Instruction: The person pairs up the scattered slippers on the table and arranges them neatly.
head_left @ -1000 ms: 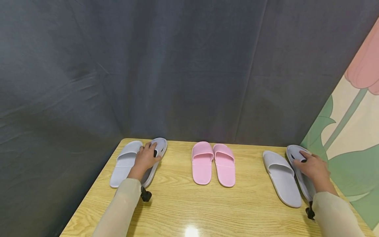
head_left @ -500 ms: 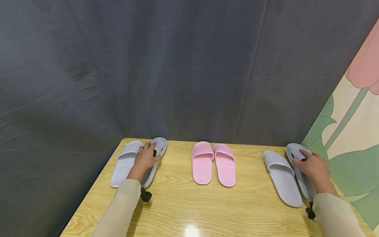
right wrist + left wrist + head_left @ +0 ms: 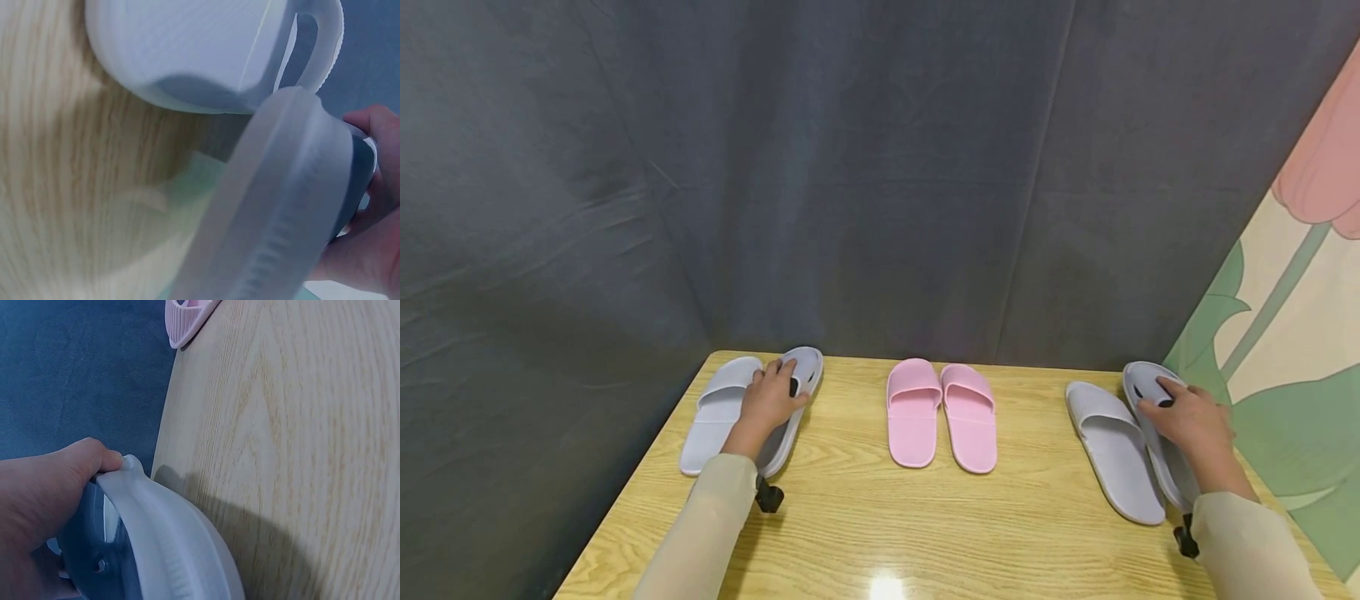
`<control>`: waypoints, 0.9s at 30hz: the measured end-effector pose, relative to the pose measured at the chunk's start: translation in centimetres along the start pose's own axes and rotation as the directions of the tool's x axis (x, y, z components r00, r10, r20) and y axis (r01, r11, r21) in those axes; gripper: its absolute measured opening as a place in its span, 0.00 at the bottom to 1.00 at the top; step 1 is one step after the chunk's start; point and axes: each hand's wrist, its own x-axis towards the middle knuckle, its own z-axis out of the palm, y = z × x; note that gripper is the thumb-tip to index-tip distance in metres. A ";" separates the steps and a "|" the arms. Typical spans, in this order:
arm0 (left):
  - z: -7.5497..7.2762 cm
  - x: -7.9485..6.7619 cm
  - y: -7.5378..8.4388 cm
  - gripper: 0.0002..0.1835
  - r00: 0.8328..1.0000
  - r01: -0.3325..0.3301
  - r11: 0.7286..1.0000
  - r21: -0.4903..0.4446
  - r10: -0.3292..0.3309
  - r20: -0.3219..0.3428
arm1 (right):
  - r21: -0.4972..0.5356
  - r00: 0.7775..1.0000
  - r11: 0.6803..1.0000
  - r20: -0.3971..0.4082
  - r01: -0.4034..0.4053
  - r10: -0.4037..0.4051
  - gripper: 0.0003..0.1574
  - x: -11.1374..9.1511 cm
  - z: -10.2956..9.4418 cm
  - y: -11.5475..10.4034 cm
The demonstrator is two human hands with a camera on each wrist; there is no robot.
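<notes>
My left hand [image 3: 766, 406] grips a grey slipper [image 3: 806, 363] with black spots at the table's far left. Its thumb lies on the slipper's right edge. Touching or very close on that slipper's left is a pale grey slipper [image 3: 713, 427]. At the far right, my right hand [image 3: 1191, 421] holds a matching spotted grey slipper [image 3: 1144, 375] across its strap. In the right wrist view this slipper [image 3: 269, 206] looks tilted, beside a plain grey slipper [image 3: 181, 50] with a ribbed strap. Both palms and some fingers are hidden.
Two pink slippers [image 3: 913, 429] stand side by side at the back middle of the wooden table [image 3: 865, 517]. A dark curtain [image 3: 865, 183] hangs right behind the table and along its left. A wall with painted flowers [image 3: 1300, 400] borders the right.
My right hand and its spotted slipper have shifted slightly toward the back and left, closer to the plain grey slipper. My left hand has hardly moved.
</notes>
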 end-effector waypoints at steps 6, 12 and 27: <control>-0.1 -0.2 0.1 0.41 1.000 -0.004 1.000 0.002 0.004 -0.011 | -0.012 1.000 1.000 -0.009 0.014 -0.014 0.48 -0.1 0.0 -0.5; -0.3 -0.4 0.3 0.41 1.000 -0.009 1.000 -0.005 0.009 -0.029 | -0.006 0.999 0.999 -0.030 0.042 -0.042 0.47 -0.4 -0.1 -1.3; -1.3 -0.9 1.2 0.41 1.000 0.009 1.000 -0.024 -0.010 -0.016 | -0.002 0.992 0.994 -0.071 0.108 -0.108 0.46 -1.0 -0.7 -3.4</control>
